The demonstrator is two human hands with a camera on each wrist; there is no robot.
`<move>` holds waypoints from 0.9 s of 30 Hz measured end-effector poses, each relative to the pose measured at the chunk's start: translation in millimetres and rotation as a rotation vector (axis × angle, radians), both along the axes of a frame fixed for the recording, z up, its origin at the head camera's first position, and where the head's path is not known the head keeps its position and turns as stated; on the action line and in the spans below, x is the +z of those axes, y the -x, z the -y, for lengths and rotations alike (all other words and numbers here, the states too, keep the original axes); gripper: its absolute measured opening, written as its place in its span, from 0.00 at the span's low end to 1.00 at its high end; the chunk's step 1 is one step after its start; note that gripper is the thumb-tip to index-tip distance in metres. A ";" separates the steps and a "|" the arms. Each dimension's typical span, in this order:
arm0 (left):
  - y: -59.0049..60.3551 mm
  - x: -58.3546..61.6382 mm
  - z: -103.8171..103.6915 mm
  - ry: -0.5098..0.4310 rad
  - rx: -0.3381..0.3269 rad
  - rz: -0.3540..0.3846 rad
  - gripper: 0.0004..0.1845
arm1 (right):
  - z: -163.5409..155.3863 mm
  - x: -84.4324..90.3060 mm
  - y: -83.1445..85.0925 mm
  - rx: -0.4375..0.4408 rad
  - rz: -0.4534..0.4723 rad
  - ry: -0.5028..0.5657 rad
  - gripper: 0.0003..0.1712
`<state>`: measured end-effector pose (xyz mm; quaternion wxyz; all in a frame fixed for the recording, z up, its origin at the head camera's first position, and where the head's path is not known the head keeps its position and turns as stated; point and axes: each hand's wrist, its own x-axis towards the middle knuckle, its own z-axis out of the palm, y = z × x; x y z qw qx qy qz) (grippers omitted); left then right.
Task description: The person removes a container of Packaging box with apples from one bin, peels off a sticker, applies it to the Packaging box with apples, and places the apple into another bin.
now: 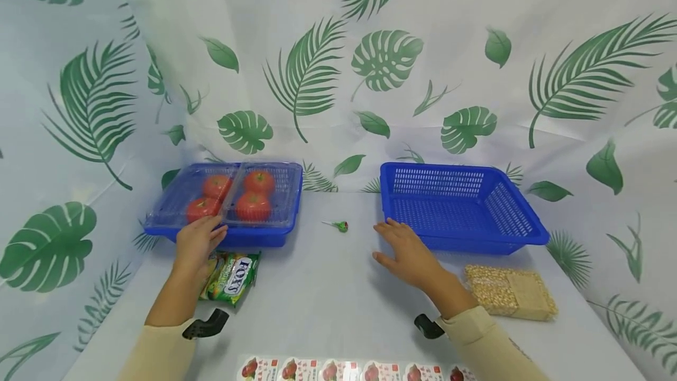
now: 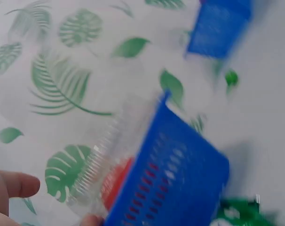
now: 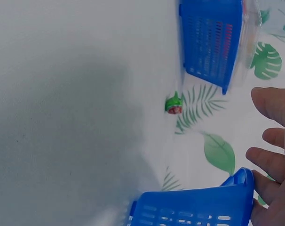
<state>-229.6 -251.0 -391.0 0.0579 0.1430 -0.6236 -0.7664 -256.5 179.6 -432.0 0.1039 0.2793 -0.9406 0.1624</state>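
My left hand [image 1: 197, 246] is at the near side of the left blue basket [image 1: 264, 237], thumb apart from the fingers. Two clear plastic boxes [image 1: 285, 199] lie on this basket, each holding two red tomatoes [image 1: 254, 206]. In the left wrist view, the thumb [image 2: 22, 184] stands away from the box while a fingertip [image 2: 92, 220] is right at the basket rim. My right hand [image 1: 409, 257] reaches with spread fingers to the near left corner of the right blue basket [image 1: 460, 243]. In the right wrist view, its fingers [image 3: 267, 162] overlap the rim.
Between the baskets lies a small green-and-red lollipop [image 1: 341, 226]. A green FOX'S candy bag [image 1: 238, 275] is beside my left wrist. A clear pack of yellow kernels [image 1: 492, 290] lies before the right basket. Printed labels [image 1: 330, 370] line the near edge. Leaf-patterned sheeting [image 1: 317, 134] stands behind.
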 end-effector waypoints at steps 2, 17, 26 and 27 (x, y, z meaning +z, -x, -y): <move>-5.5 2.6 2.0 -0.263 -0.031 -0.025 0.32 | -0.5 -2.0 -3.0 -0.001 -0.013 0.002 0.35; -0.5 0.9 -3.7 -0.853 -0.014 -0.041 0.38 | -1.7 -2.0 -0.2 0.017 -0.061 0.009 0.33; 24.2 7.8 -7.6 -0.624 -0.010 0.091 0.26 | 9.8 0.0 4.7 0.021 -0.036 -0.005 0.32; 26.8 7.5 -6.6 -0.574 -0.018 0.107 0.25 | 11.2 -0.1 4.8 0.020 -0.031 -0.003 0.32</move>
